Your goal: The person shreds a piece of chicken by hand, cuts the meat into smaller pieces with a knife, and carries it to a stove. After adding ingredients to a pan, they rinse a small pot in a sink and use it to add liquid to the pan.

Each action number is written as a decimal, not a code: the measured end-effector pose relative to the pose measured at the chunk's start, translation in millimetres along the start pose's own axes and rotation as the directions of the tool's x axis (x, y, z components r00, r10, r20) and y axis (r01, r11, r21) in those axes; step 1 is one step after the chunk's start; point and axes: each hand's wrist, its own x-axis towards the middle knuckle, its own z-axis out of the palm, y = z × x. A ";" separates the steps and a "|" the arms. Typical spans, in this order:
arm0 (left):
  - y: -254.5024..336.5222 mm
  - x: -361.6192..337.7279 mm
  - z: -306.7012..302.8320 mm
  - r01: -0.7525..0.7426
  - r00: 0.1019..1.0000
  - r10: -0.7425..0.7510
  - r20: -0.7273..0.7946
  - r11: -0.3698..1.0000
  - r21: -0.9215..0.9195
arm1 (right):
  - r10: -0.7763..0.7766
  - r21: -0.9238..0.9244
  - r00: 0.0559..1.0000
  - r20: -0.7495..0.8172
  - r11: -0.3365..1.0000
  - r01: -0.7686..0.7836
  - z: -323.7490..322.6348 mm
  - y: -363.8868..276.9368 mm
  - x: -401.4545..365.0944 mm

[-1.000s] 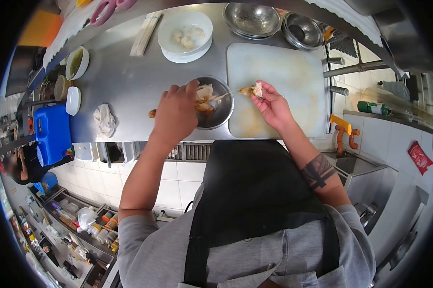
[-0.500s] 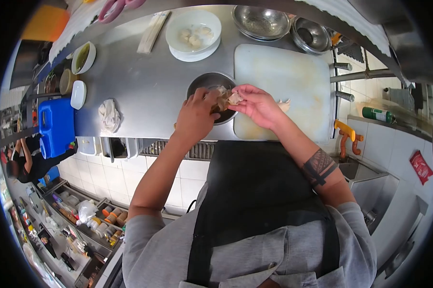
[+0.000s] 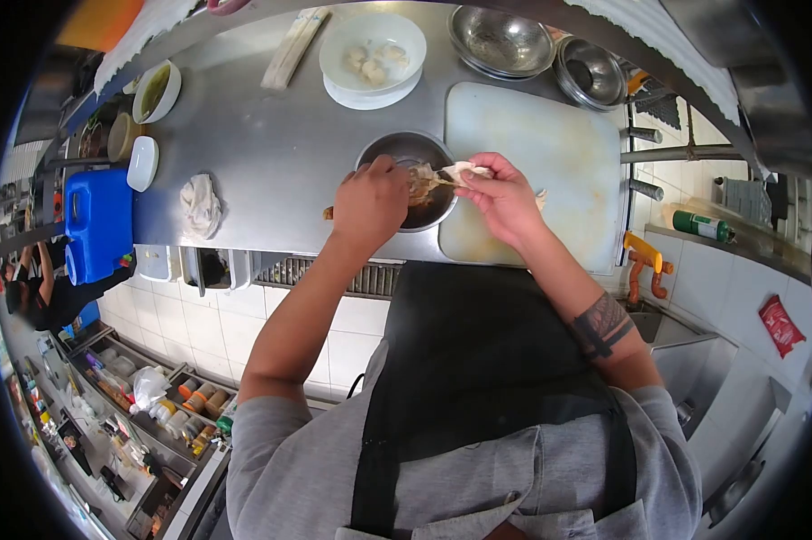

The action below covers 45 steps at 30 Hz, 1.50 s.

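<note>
My left hand (image 3: 373, 200) is closed around a piece of cooked chicken (image 3: 424, 186), browned and ragged, whose knobbly bone end pokes out at the palm's left side. Opposite it, my right hand (image 3: 500, 193) pinches a pale strip of chicken meat (image 3: 464, 170) between thumb and fingers. The strip seems joined to the left hand's piece by a thin thread. Both hands are over a steel bowl (image 3: 441, 216) whose contents are partly hidden. Beside my right wrist, a small pale shred (image 3: 540, 200) lies on the white cutting board (image 3: 550, 135).
Behind the steel bowl stands a white bowl (image 3: 331, 45) with several whitish pieces. Metal bowls (image 3: 502, 40) sit at the back right. A crumpled cloth (image 3: 201, 206), a small white dish (image 3: 142, 164) and a blue jerrycan (image 3: 98, 225) are leftward. Another person (image 3: 41, 292) is far left.
My right hand has moved slightly right, pulling the pale strip away from the piece in my left hand. My left hand has turned, and the bone end now shows. The view has shifted a little.
</note>
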 end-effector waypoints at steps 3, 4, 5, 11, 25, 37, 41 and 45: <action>-0.5 6.2 -0.2 -0.054 0.999 0.054 -0.002 0.998 0.026 | -0.035 0.003 0.995 -0.097 0.999 0.035 -8.8 -18.4 -9.4; 1.9 10.6 -5.7 0.044 0.998 -0.043 0.049 0.999 -0.023 | -0.041 0.010 0.994 -0.104 0.999 0.042 -13.3 -23.9 -13.0; 3.1 14.6 -9.6 0.144 0.985 -0.136 0.106 0.987 -0.065 | -0.074 -0.045 0.989 -0.130 0.997 0.069 -18.9 -29.2 -16.2; -5.0 50.6 -9.8 0.166 0.948 -0.179 0.264 0.984 0.071 | -0.325 -0.702 0.916 -0.235 0.709 0.071 -98.1 -32.5 -28.5; 32.8 20.4 16.8 0.037 0.994 -0.021 0.107 0.988 -0.149 | -0.732 -0.976 0.651 -0.201 0.203 -0.073 -227.6 -132.5 -159.3; 77.4 -70.5 75.0 -0.044 0.995 0.051 -0.090 0.996 0.075 | -0.465 -0.882 0.870 0.163 0.326 0.339 -170.8 -77.6 -120.2; 61.1 -100.7 94.9 -0.052 0.991 0.075 -0.112 0.980 0.191 | -0.272 -0.715 0.810 0.519 0.380 0.586 -60.7 -23.3 -23.5; 63.8 -125.5 84.9 0.008 0.972 0.045 -0.230 0.975 0.223 | -0.126 -0.826 0.882 0.455 0.311 0.471 29.5 0.8 52.0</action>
